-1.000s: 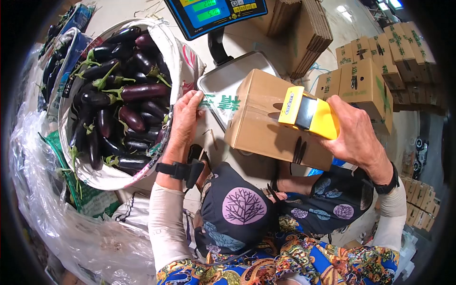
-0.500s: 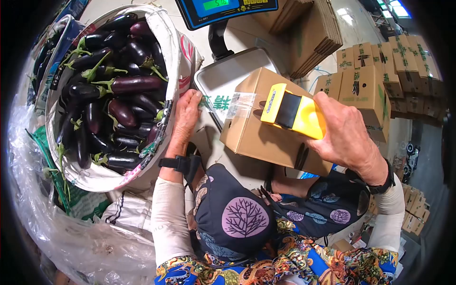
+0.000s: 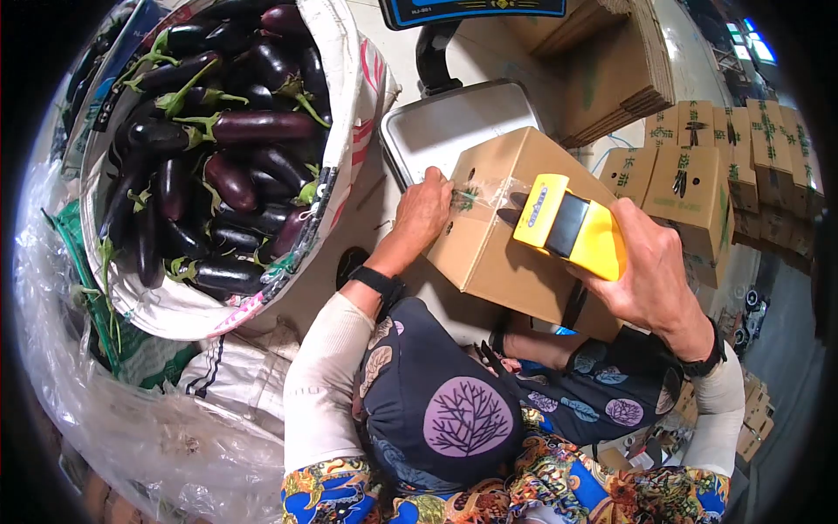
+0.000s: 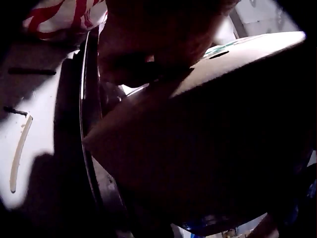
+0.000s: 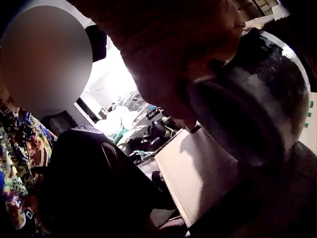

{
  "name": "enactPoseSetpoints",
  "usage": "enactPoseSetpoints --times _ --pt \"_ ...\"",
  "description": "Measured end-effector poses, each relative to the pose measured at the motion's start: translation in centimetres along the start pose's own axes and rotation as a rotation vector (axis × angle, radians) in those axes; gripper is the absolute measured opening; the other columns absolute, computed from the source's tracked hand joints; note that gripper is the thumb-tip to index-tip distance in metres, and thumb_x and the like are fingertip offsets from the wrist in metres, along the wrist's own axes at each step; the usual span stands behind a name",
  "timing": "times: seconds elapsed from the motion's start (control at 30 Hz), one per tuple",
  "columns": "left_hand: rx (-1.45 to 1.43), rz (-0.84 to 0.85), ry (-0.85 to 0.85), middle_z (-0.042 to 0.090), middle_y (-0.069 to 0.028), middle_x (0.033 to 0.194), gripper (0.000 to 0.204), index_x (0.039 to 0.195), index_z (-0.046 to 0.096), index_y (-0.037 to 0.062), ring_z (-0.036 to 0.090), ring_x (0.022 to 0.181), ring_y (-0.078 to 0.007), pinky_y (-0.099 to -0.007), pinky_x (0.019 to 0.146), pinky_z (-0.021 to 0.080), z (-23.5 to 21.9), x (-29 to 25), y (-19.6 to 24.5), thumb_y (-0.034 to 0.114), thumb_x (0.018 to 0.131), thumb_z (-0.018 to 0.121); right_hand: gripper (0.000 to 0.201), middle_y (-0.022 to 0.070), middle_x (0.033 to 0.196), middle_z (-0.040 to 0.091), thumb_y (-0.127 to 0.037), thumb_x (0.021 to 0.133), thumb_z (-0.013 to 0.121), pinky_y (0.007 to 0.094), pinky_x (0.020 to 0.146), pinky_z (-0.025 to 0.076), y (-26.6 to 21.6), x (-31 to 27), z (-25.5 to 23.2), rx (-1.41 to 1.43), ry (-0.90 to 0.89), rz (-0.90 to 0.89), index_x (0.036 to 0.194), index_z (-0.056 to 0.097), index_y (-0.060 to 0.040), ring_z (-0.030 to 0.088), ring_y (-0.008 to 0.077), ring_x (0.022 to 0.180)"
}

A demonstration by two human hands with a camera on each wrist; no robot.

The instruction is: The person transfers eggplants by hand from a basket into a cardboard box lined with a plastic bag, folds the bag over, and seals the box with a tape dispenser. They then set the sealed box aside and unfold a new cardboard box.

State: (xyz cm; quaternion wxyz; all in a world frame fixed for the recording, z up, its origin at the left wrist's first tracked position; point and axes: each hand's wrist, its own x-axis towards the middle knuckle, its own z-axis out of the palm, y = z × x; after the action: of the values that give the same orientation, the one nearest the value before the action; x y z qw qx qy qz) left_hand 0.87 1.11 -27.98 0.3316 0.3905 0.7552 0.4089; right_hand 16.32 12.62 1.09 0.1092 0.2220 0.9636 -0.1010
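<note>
In the head view, a closed cardboard box (image 3: 493, 253) sits tilted in front of the knees, beside the scale's tray. My left hand (image 3: 419, 220) presses against its left side, over the end of a clear tape strip (image 3: 489, 194) with green print. My right hand (image 3: 655, 281) grips a yellow tape dispenser (image 3: 583, 229) on the box top. The left wrist view shows the left hand (image 4: 158, 42) against the dark box (image 4: 198, 144), its fingertips in shadow. The right wrist view has the right hand (image 5: 168, 54) around the dispenser, beside a large tape roll (image 5: 282, 84).
A white sack (image 3: 345, 113) full of eggplants (image 3: 266, 128) stands at the left, with clear plastic sheeting (image 3: 175, 437) below. Behind the box are the scale tray (image 3: 454, 122) and flattened cardboard (image 3: 611, 79). Taped boxes (image 3: 685, 188) are stacked at the right.
The left hand has moved right, from holding the tape stretched out beside the box to pressing on its side. The tape now lies down against the box; the right hand keeps its grip on the dispenser.
</note>
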Motion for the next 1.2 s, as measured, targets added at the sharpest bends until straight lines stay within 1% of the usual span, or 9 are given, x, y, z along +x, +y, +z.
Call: enactPoseSetpoints --times 0.17,0.27,0.33,0.4,0.5,0.6,0.7,0.83,1.2 --pt "0.227 0.017 -0.209 0.064 -0.0275 0.08 0.021 0.108 0.046 0.0049 0.061 0.077 -0.0498 -0.0577 0.069 0.046 -0.8 1.4 -0.6 0.024 0.099 0.047 0.05 0.0199 0.087 0.063 -0.021 0.067 0.083 0.0432 0.065 0.053 0.2 0.1 -0.1 0.057 0.015 0.001 0.101 0.051 -0.0007 0.065 0.0406 0.078" --pt "0.328 0.135 -0.134 0.065 -0.0254 0.088 0.021 0.107 0.049 0.0045 0.061 0.081 -0.0482 -0.0557 0.071 0.047 -0.8 2.5 -0.8 0.024 0.099 0.048 0.051 0.0203 0.087 0.063 -0.02 0.067 0.083 0.043 0.065 0.053 0.6 -0.1 0.0 0.068 0.035 -0.024 0.102 0.051 -0.0002 0.065 0.0407 0.078" --pt "0.005 0.174 0.13 0.063 -0.0257 0.096 0.026 0.106 0.054 0.001 0.06 0.095 -0.044 -0.0506 0.079 0.047 0.9 3.0 -0.3 0.025 0.098 0.049 0.052 0.0206 0.087 0.062 -0.02 0.066 0.083 0.0428 0.065 0.053 0.9 -0.6 0.1 0.086 0.054 -0.012 0.102 0.051 0.0 0.065 0.0407 0.077" --pt "-0.03 0.308 0.136 0.062 -0.0261 0.095 0.026 0.105 0.054 0.0008 0.059 0.096 -0.0444 -0.0519 0.081 0.047 0.7 2.4 -0.1 0.025 0.099 0.047 0.054 0.0209 0.086 0.062 -0.019 0.064 0.083 0.0426 0.065 0.053 1.4 -0.7 0.4 0.097 0.091 -0.033 0.103 0.051 0.0002 0.064 0.0409 0.077" --pt "0.018 -0.092 -0.019 0.061 -0.0243 0.101 0.032 0.108 0.055 0.0002 0.057 0.102 -0.0418 -0.0498 0.087 0.046 0.3 3.2 1.3 0.03 0.1 0.046 0.054 0.0209 0.086 0.062 -0.019 0.063 0.083 0.0424 0.065 0.053 1.8 -0.9 0.5 0.131 0.112 -0.063 0.103 0.052 -0.0004 0.065 0.041 0.078" --pt "-0.445 0.026 0.071 0.06 -0.0251 0.109 0.04 0.116 0.056 -0.001 0.055 0.106 -0.0415 -0.0473 0.093 0.044 -3.0 2.7 8.0 0.035 0.1 0.046 0.053 0.0208 0.087 0.063 -0.019 0.063 0.082 0.0428 0.066 0.054 2.2 -1.1 0.8 0.129 0.122 -0.068 0.103 0.052 -0.0011 0.065 0.0411 0.08" --pt "-0.226 0.227 0.183 0.059 -0.0267 0.118 0.045 0.125 0.054 -0.0022 0.055 0.108 -0.0437 -0.046 0.098 0.042 -3.2 2.5 13.6 0.034 0.1 0.047 0.052 0.0207 0.086 0.063 -0.019 0.063 0.081 0.044 0.066 0.054 2.2 -1.0 0.7 0.159 0.153 -0.071 0.102 0.051 -0.0014 0.064 0.0417 0.08" --pt "-0.033 0.248 0.074 0.056 -0.0297 0.126 0.061 0.14 0.04 -0.0028 0.054 0.114 -0.046 -0.0486 0.098 0.043 -3.6 3.1 13.8 0.038 0.097 0.052 0.05 0.0209 0.086 0.063 -0.017 0.063 0.078 0.0476 0.063 0.053 2.8 -1.0 0.3 0.184 0.155 -0.113 0.098 0.048 -0.001 0.064 0.0429 0.076" --pt "0.305 0.043 -0.004 0.063 -0.0346 0.106 0.061 0.144 0.039 0.0042 0.06 0.099 -0.0518 -0.0535 0.087 0.046 -5.0 2.7 15.4 0.048 0.1 0.039 0.051 0.0159 0.086 0.064 -0.02 0.065 0.081 0.0406 0.067 0.056 13.3 -14.9 0.0 0.132 0.188 0.046 0.104 0.052 -0.0034 0.067 0.0354 0.08"
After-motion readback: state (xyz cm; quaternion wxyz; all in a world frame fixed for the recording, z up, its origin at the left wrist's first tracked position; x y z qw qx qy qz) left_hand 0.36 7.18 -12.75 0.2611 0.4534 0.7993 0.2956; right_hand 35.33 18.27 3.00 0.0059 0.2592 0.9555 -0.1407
